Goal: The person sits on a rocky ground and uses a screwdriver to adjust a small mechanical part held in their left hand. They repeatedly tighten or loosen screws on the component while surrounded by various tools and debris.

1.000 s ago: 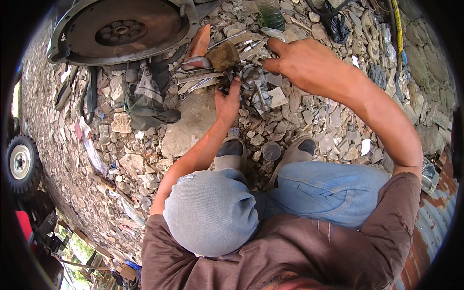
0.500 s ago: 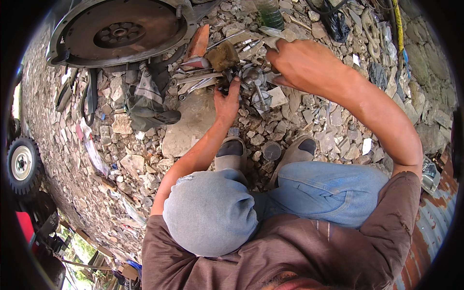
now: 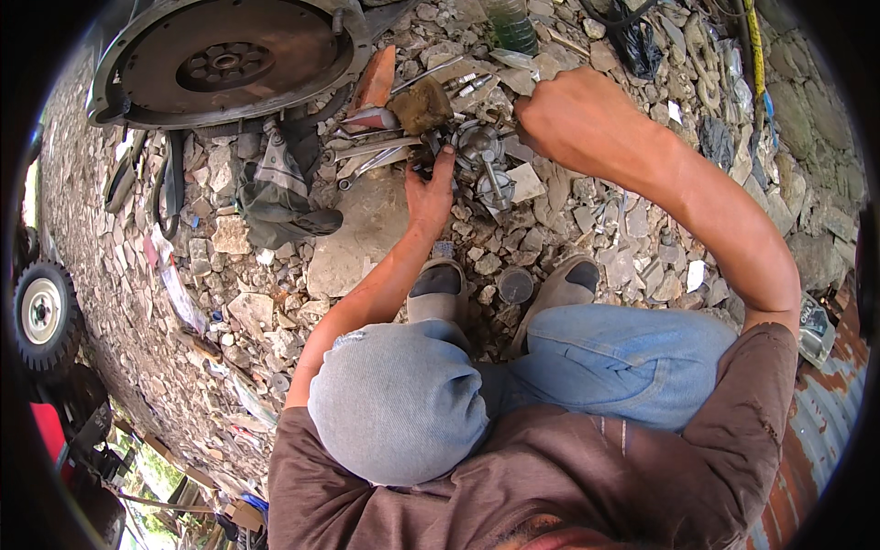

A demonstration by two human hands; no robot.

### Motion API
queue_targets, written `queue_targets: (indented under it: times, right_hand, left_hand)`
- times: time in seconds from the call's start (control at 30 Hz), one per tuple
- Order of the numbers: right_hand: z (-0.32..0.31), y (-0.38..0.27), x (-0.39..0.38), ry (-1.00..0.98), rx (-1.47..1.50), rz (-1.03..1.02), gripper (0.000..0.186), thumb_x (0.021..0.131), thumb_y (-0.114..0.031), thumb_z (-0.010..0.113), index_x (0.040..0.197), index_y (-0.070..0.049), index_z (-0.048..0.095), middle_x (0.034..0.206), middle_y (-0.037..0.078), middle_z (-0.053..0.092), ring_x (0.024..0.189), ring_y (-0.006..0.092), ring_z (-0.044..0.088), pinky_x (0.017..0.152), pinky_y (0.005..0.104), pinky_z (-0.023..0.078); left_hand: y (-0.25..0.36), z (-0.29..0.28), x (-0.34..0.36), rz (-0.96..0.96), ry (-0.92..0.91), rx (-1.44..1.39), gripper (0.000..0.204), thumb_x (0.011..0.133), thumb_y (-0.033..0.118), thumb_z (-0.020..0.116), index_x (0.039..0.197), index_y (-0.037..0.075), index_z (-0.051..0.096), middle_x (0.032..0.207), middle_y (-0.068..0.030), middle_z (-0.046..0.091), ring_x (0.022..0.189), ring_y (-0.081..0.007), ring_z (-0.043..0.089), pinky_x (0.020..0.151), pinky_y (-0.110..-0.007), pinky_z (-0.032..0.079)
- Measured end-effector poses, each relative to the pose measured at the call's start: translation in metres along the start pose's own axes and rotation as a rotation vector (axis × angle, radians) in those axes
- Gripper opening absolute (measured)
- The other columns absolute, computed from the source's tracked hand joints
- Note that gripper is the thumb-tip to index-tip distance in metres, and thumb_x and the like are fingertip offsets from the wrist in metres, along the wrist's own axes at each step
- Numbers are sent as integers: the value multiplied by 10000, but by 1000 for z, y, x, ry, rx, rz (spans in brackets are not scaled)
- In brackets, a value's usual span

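My left hand [image 3: 429,194] is closed on the near left side of a silvery and dark metal engine part [image 3: 484,151], thumb pointing up along it. The part has round housings and a rod, and rests low among the stones; its far side is partly hidden. Just right of it, my right hand [image 3: 577,119] makes a fist, knuckles up. A thin dark piece seems to run from the fist toward the part, but what the fingers hold is hidden. Wrenches [image 3: 371,160] and a brownish block [image 3: 422,105] lie left of and beyond my left hand. Spark plugs [image 3: 474,85] lie beyond the part.
A large round flywheel in its housing [image 3: 225,87] stands at the far left, with a dark cloth [image 3: 284,206] before it. A green plastic bottle [image 3: 511,27] is at the back. My shoes [image 3: 438,280] flank a round can-like piece [image 3: 515,286] on the rubble. Corrugated sheet metal [image 3: 825,422] lies at right.
My right hand has turned at the wrist and shifted slightly right, its fingers now curled in underneath. My left hand and the metal part stay in place.
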State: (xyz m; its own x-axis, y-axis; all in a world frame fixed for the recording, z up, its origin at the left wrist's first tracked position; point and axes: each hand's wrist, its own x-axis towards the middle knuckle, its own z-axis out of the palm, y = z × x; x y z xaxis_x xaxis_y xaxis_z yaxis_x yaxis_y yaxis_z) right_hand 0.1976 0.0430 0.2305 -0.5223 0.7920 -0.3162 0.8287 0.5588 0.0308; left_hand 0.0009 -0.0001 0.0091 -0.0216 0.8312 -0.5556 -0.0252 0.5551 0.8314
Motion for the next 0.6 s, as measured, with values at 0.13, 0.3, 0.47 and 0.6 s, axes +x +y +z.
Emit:
queue_targets:
  times: [0.13, 0.3, 0.47, 0.6]
  right_hand:
    - [16, 0, -1, 258, 4, -81, 137, 802, -115, 681, 847, 4, 731, 776, 180, 715, 784, 348, 746, 677, 437, 606]
    - [-1, -5, -1, -63, 28, 96, 139, 817, -100, 665, 899, -9, 729, 842, 167, 703, 804, 341, 742, 680, 441, 597]
    - [12, 6, -2, 295, -22, -134, 129, 828, -122, 655, 837, -20, 734, 760, 167, 704, 764, 342, 742, 660, 443, 603]
    - [16, -2, 0, 174, 14, -22, 133, 829, -111, 644, 868, -18, 730, 812, 171, 703, 771, 341, 742, 662, 446, 600]
  left_hand:
    - [-5, 0, 4, 39, 14, -2, 726, 868, 508, 784, 1274, -55, 571, 1126, -105, 687, 1000, -202, 595, 945, -322, 457]
    - [-7, 0, 5, 66, 22, 19, 725, 874, 507, 778, 1271, -64, 575, 1154, -116, 685, 1033, -208, 597, 979, -321, 444]
    - [-8, 1, 6, 88, -7, -26, 719, 879, 485, 782, 1282, -71, 571, 1172, -124, 686, 1051, -210, 597, 988, -323, 442]
    - [-11, -1, 9, 71, -19, -43, 713, 879, 475, 785, 1282, -73, 571, 1172, -125, 685, 1053, -209, 596, 989, -326, 442]
